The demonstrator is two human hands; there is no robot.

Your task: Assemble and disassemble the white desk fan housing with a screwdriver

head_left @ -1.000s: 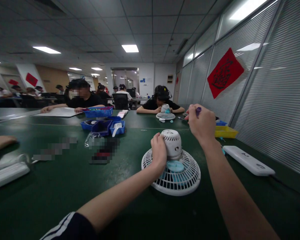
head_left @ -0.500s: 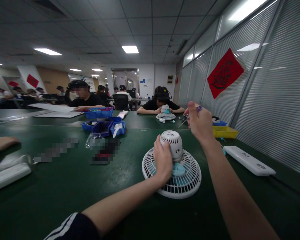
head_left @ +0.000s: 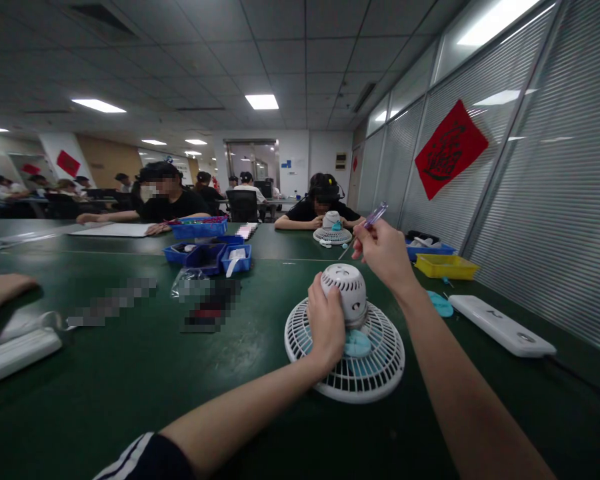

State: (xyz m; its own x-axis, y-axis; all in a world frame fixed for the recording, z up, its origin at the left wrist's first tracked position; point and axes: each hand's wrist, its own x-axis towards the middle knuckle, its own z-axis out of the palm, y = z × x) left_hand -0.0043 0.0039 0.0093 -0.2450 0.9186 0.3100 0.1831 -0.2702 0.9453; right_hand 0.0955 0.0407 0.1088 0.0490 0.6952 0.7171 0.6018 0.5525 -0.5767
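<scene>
A white fan [head_left: 347, 293] lies grille-down on the green table, its rounded motor housing pointing up. Light-blue parts [head_left: 357, 344] show at the base of the housing and through the grille [head_left: 375, 383]. My left hand [head_left: 326, 323] is wrapped round the left side of the housing. Above and to the right of the fan, my right hand [head_left: 383, 252] grips a screwdriver [head_left: 377, 215] with a clear purple handle. Its thin shaft slants down to the left, and the tip is apart from the housing.
Blue bins [head_left: 205, 257] stand left of centre, near a clear plastic bag [head_left: 190, 283]. At right are a yellow tray [head_left: 446, 267], a light-blue disc [head_left: 440, 304] and a white power strip [head_left: 503, 325]. Across the table, a person leans over another fan [head_left: 332, 230].
My right hand has moved left and a little down with the screwdriver, now tilted so its purple handle shows. My left hand stays on the housing. The light-blue disc has come into view.
</scene>
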